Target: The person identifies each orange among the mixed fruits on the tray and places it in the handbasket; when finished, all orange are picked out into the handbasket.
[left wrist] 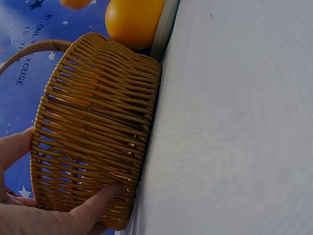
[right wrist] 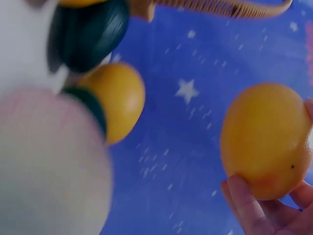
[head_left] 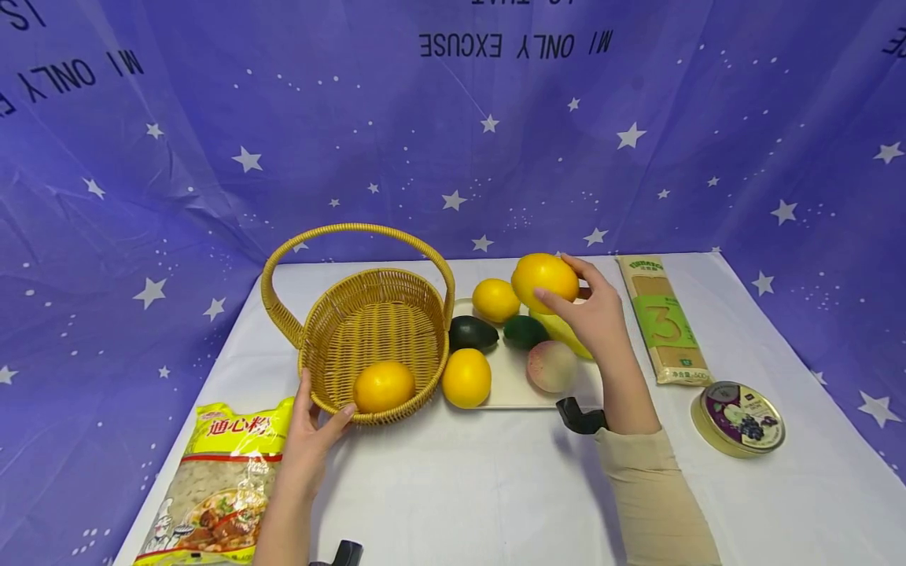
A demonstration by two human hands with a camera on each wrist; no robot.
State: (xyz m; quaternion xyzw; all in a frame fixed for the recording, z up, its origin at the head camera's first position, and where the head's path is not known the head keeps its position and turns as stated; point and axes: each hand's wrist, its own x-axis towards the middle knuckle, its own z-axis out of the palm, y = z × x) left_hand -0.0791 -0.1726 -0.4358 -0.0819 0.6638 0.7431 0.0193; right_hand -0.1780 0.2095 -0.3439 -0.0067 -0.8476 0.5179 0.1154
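Note:
My left hand grips the near left side of a round wicker basket with a tall arched handle. In the left wrist view the thumb lies against its woven outer wall. Inside, near the front rim, rests one yellow-orange oval fruit. My right hand holds another yellow-orange oval fruit above the far right of a white tray. On that tray are two dark green avocados, a pinkish peach, two more yellow-orange fruits and a partly hidden yellow fruit.
A pasta bag lies at the front left of the white table. To the right are a long noodle pack and a round tin. Purple starry cloth hangs behind the table.

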